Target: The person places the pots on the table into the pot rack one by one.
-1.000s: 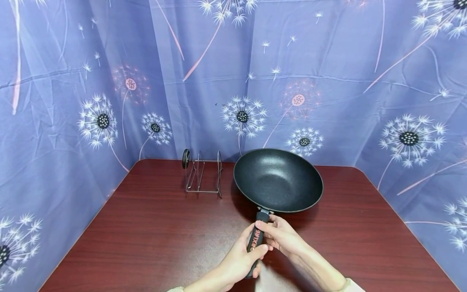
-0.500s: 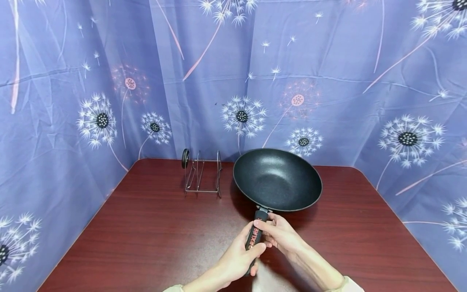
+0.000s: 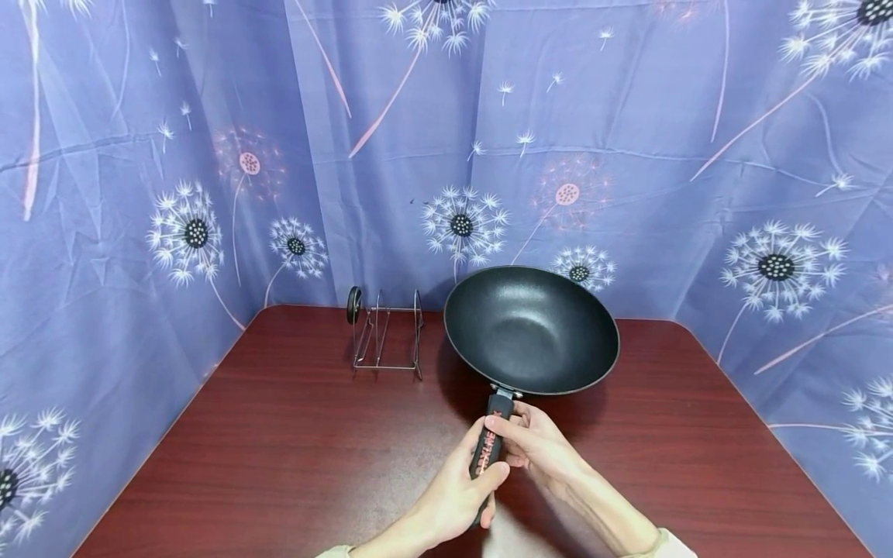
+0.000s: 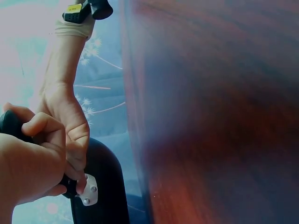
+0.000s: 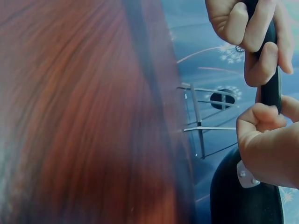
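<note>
From the head view, a black wok sits over the far middle of a dark red wooden table, its bowl tipped a little toward the camera and its rim raised at the far side, with its black handle running back toward the person. The left hand wraps the near end of the handle, thumb laid across the top, and the right hand curls round it further up, close to the metal bracket where the handle meets the bowl; the two hands touch. Just left of the wok stands a wire rack with a small black knob at its far left corner (apart from the wok, not touching it). A blue cloth backdrop printed with dandelions hangs behind and to both sides of the table. In the left wrist view, the left hand fills the lower left, fingers curled tight about the handle, of which only a dark stub shows; the right hand grips just beyond it, and the riveted bracket and the wok's dark underside lie next to it, with the table blurred on the right. In the right wrist view, the right hand closes round the handle beside the bracket, the left hand clasps it above, and the wire rack stands past them on the table.
</note>
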The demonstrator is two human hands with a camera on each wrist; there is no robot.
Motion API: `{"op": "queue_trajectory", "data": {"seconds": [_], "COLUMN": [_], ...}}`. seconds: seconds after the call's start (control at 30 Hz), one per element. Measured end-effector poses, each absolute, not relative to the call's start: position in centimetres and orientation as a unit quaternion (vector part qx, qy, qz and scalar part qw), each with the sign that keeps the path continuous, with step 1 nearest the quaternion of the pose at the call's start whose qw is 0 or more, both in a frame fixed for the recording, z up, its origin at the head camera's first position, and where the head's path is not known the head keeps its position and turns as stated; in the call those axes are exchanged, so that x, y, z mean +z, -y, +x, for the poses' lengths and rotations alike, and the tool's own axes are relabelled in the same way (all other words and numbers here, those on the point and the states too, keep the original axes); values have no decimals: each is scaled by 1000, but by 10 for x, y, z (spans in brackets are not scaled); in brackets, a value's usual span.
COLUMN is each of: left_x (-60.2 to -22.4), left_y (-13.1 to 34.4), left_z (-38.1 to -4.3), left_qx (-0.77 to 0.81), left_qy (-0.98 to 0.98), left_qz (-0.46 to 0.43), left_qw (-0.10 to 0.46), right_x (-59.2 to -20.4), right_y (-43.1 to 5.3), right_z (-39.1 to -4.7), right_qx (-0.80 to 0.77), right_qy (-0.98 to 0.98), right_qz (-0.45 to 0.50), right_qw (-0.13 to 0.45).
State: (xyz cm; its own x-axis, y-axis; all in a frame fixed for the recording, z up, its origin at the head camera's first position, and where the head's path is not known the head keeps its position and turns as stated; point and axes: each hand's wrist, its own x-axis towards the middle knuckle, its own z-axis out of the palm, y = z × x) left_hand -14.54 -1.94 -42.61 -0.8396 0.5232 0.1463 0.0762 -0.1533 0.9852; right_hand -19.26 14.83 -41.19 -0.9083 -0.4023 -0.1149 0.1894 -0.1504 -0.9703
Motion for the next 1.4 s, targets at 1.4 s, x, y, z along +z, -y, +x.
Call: {"op": "queue_trajectory", "data": {"seconds": [1.4], "left_x": [-407], "left_y": [24], "left_z": [-148], "left_qx": [636], "left_qy": [-739], "left_qz": [218], "left_qw": [37], "right_x": [-370], "right_y": [-118], "right_z": [-186], "right_qx": [-649], "right_qy": [-758], "right_qz": [-55], "right_qw": [34]}}
